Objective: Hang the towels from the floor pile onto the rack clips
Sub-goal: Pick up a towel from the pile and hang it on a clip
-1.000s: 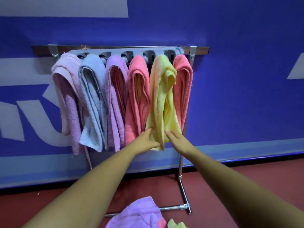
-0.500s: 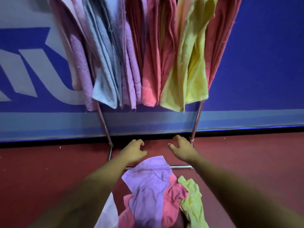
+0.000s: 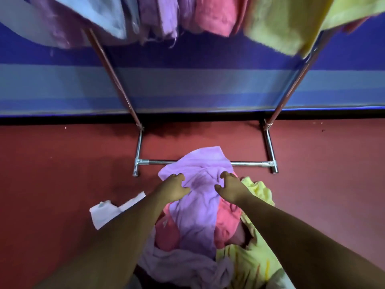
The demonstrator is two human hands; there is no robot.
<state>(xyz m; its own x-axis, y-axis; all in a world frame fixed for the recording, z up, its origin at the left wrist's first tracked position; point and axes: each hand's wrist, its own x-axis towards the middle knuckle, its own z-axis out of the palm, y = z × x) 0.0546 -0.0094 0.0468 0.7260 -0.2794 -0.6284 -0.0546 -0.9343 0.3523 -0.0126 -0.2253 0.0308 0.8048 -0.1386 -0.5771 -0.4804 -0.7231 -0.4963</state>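
Red floor (image 3: pixel 62 174) | pile topped by purple towel (image 3: pixel 198 205) | left hand (image 3: pixel 174 187), right hand (image 3: pixel 231 188) half-curled over it, grip unclear

No words, numbers or signs can be read here. The blue wall banner (image 3: pixel 187 55) shows only plain pale stripes, and the white flat piece (image 3: pixel 108 211) on the red floor (image 3: pixel 62 184) is too blurry to read

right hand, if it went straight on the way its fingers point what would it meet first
Most likely the purple towel on top of the floor pile: the right hand points forward and down at its crumpled middle, fingers curved over it. Depth is unclear, so the fingertips may already touch it.
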